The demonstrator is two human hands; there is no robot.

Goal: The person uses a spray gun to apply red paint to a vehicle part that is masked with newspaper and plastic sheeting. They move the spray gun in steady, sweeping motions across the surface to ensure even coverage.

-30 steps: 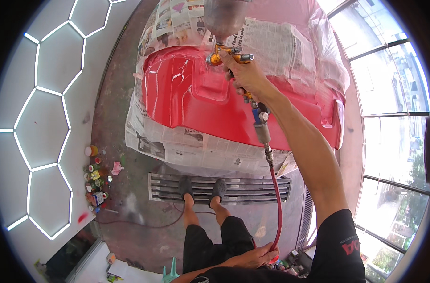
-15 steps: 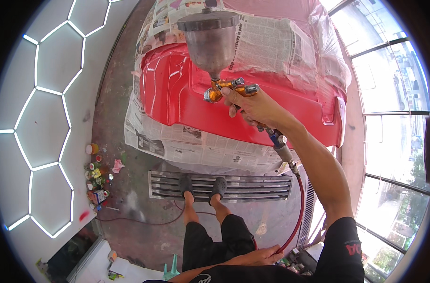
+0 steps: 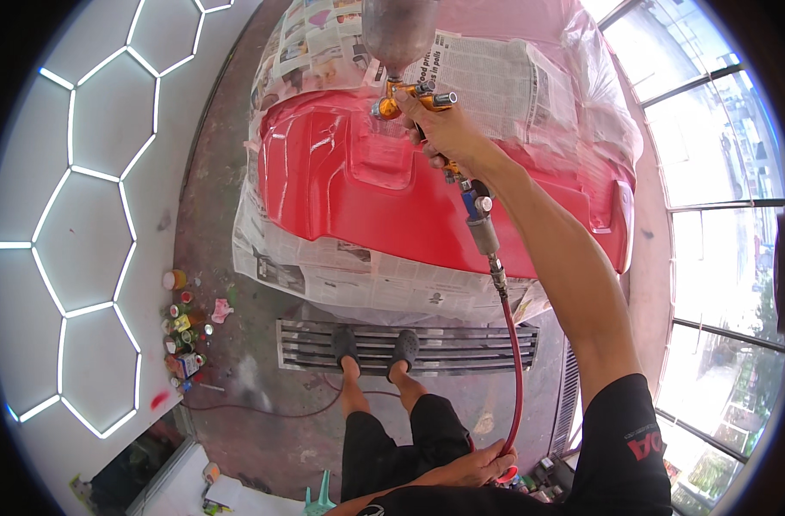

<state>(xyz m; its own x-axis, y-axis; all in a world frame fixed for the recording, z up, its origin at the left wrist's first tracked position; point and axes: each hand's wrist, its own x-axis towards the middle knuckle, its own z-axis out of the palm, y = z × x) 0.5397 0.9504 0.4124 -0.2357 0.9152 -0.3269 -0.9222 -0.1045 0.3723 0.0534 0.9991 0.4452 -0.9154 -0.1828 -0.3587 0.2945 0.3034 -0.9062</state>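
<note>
My right hand point(image 3: 451, 136) grips a gold spray gun point(image 3: 387, 107), its fingers wrapped round the handle near the trigger. A grey paint cup point(image 3: 399, 33) sits on top of the gun, cut off by the upper edge. The gun is held over the far edge of a glossy red vehicle body panel point(image 3: 323, 202), apart from it. Below the handle hang a blue and grey fitting point(image 3: 480, 225) and a red air hose point(image 3: 516, 378). Down by my waist, my left hand point(image 3: 477, 467) is closed around the hose.
Newspaper point(image 3: 495, 82) and plastic sheeting point(image 3: 594, 64) mask the area around the panel. My feet stand on a slatted metal platform point(image 3: 470, 347). Paint cans and bottles point(image 3: 184, 335) cluster on the floor at left, and hose point(image 3: 272, 413) lies behind me. Windows point(image 3: 719, 258) line the right.
My right hand has carried the spray gun away from me and slightly left, toward the panel's far edge. The hose has followed and straightened. My left hand keeps its hold near my waist.
</note>
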